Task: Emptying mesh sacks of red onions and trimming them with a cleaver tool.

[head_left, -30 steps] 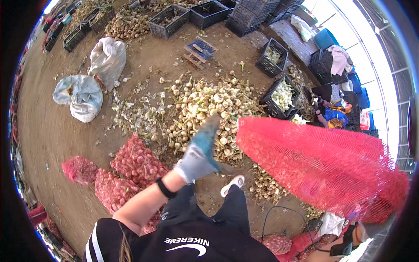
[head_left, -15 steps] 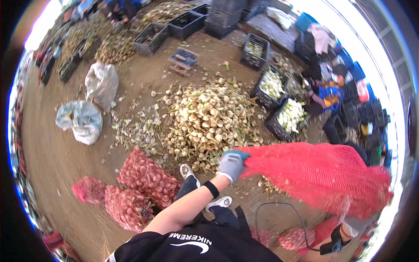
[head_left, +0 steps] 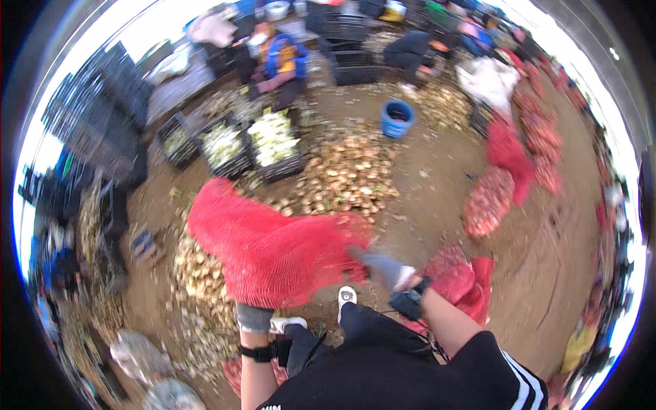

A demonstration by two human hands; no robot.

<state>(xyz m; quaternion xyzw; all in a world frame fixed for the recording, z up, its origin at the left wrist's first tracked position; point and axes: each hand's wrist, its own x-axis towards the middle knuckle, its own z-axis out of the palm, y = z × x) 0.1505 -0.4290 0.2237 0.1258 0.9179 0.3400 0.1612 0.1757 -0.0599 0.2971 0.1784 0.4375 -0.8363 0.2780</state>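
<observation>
A large red mesh sack [head_left: 273,249] stretches across in front of me, off the ground, loose and billowing. My right hand [head_left: 384,268], in a grey glove, is closed on its bunched right end, slightly blurred by motion. My left hand [head_left: 254,318], also gloved, reaches up under the near edge of the sack. The mesh covers its fingers, so its grip is hidden. Behind the sack, a pile of pale garlic bulbs [head_left: 198,270] spreads on the ground, partly covered by the mesh.
Black crates of pale trimmed produce [head_left: 275,140] stand beyond the sack, near a seated person [head_left: 281,65]. Another heap of bulbs [head_left: 352,171] lies ahead, with a blue bucket [head_left: 397,119] behind it. Filled red mesh sacks [head_left: 489,201] lie to the right.
My view has swung right. The sack has come from my right to in front of me. My right hand now grips its right end, and my left hand has moved under its near edge.
</observation>
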